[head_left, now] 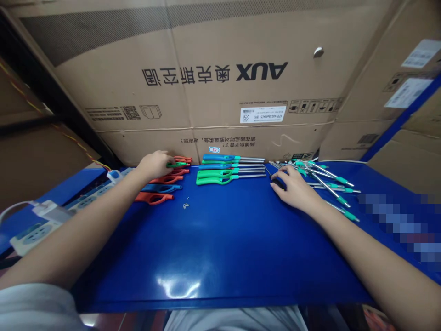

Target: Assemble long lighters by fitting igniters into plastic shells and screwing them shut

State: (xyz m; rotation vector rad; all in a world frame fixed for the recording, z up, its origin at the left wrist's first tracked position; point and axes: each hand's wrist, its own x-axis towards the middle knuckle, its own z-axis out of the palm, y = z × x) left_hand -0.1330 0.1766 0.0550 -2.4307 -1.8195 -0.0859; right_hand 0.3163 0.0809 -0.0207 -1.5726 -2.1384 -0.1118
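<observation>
Handle (178, 164), green, pinched by left hand (155, 166); right hand (292, 186) curls over black object (278, 184), can't tell if gripped. Light, level pinch helps clear orange handles (143, 197).

And there on the table (220, 253), the handles (144, 197) lay left, power strips (93, 196) farther left again; lighters (215, 174) held the middle, rods (325, 183) piled to their right! Screws (186, 206) sat before the lighters, near the handles, and behind everything stood the carton (203, 105).
</observation>
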